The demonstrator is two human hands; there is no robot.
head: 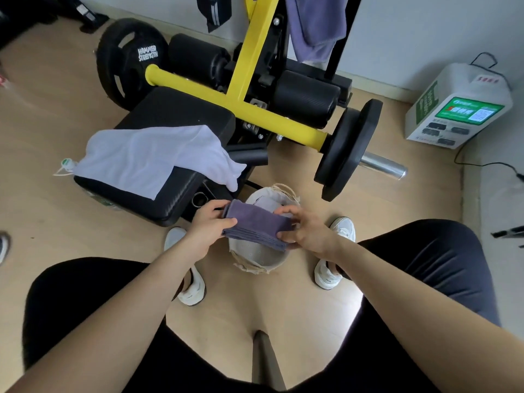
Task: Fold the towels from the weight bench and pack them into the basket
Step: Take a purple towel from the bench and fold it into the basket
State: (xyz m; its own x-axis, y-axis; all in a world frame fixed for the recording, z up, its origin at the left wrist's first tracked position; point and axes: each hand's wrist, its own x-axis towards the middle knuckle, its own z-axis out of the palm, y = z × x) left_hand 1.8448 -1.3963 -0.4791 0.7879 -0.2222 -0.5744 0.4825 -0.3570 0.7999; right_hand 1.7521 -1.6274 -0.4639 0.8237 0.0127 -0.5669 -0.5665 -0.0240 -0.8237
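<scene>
A folded purple towel hangs just above the round beige basket on the floor between my feet. My left hand grips its left end and my right hand grips its right end. A white towel lies spread over the black pad of the weight bench to the left. Another purple towel hangs from the machine's frame at the top.
The bench's yellow frame and black weight plates stand right behind the basket, with a steel bar end jutting right. A white and green box sits by the wall at right. My knees flank the basket.
</scene>
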